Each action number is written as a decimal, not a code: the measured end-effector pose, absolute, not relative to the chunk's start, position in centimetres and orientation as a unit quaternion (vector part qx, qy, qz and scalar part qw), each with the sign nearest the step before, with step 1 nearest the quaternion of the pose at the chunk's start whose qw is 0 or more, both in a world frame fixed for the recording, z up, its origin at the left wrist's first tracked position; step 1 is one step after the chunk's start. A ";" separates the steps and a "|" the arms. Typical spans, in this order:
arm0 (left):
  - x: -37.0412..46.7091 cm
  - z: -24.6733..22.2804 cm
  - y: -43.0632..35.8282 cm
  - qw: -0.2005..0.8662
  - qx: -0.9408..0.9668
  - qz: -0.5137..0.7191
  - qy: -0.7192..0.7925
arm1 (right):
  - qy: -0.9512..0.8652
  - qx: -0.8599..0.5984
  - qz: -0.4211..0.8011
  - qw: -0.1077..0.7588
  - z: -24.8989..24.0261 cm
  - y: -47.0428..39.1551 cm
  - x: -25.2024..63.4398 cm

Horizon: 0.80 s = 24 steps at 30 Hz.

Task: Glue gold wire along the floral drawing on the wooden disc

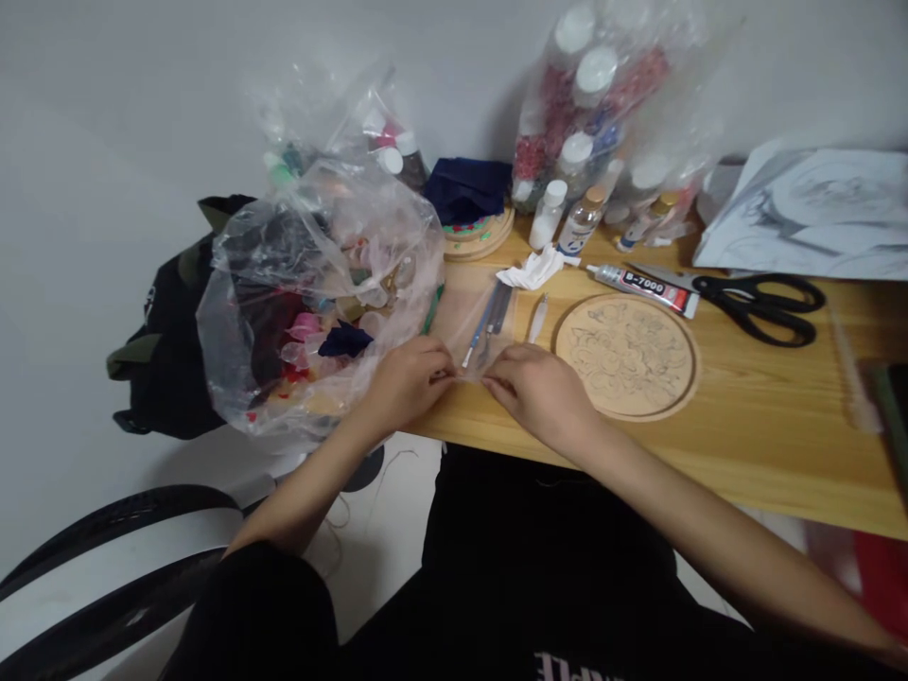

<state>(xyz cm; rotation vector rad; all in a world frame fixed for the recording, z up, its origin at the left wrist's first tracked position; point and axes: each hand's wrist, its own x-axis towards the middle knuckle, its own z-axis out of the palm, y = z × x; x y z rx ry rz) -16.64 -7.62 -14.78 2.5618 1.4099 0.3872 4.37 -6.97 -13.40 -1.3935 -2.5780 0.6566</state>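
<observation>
A clear plastic bag (464, 307) lies flat at the table's front, with several slim pen-like tools (489, 322) in or on it; which of the two I cannot tell. My left hand (415, 376) pinches the near edge of this bag at its left corner. At the right corner, my right hand (532, 383) has its fingers closed on the same edge. Just beyond my right hand is a white pen-shaped tool (539, 318). A round wooden hoop (691, 383) holding a line-drawn floral pattern sits to the right of that hand.
A large plastic bag of colourful scraps (234, 312) stands left. Behind are a dark blue cloth (468, 189), a white-capped bottle (549, 216), a gold-capped bottle (582, 222) and bagged jars (596, 76). A glue tube (645, 287), black-handled scissors (759, 298) and drawn sheets (815, 213) lie right.
</observation>
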 end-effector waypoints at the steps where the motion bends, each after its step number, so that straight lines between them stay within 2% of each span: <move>1: -16.5 -14.5 -7.8 0.093 0.863 0.134 0.479 | -0.856 -0.464 0.215 0.073 -13.5 -7.0 4.4; 4: -15.7 -13.9 -9.3 0.032 0.878 0.194 0.437 | -0.856 -0.470 0.195 0.091 -13.7 -7.2 4.4; 7: -14.3 -14.0 -11.3 -0.050 0.881 0.305 0.357 | -0.857 -0.474 0.165 0.117 -13.9 -7.6 4.3; 10: -13.2 -14.9 -12.6 -0.083 0.878 0.306 0.358 | -0.859 -0.472 0.128 0.150 -14.2 -8.1 4.3; 16: -12.9 -16.6 -11.9 0.039 0.832 0.300 0.465 | -0.866 -0.445 0.044 0.225 -14.9 -9.1 3.8; 24: -13.5 -16.6 -9.8 0.065 0.856 0.206 0.469 | -0.849 -0.426 -0.046 0.308 -15.4 -9.0 3.7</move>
